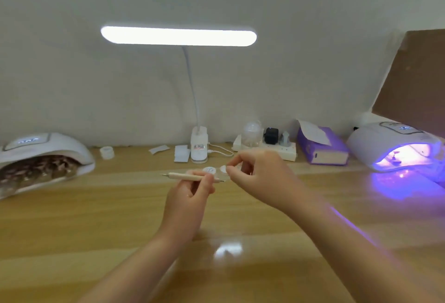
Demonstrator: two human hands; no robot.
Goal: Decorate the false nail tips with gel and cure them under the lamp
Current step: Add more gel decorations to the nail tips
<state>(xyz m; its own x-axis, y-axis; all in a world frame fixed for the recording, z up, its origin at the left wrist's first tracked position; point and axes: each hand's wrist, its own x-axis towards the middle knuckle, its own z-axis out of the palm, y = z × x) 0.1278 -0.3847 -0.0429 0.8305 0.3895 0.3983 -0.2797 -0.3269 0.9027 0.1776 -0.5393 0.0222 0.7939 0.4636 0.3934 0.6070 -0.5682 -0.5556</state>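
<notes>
Above the wooden counter point(101, 208), the left hand point(190, 194) grips a thin dotting pen point(190, 177) while the right hand point(255, 172) pinches a small pale nail tip point(224, 170) (probably light, stiff and slippery, best held by its edges), the lit curing lamp point(395, 146) glowing violet far right.

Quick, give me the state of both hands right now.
Left hand: closed, gripping the wooden dotting tool.
Right hand: closed, pinching something small and pale at its fingertips; what it is cannot be told.
</notes>
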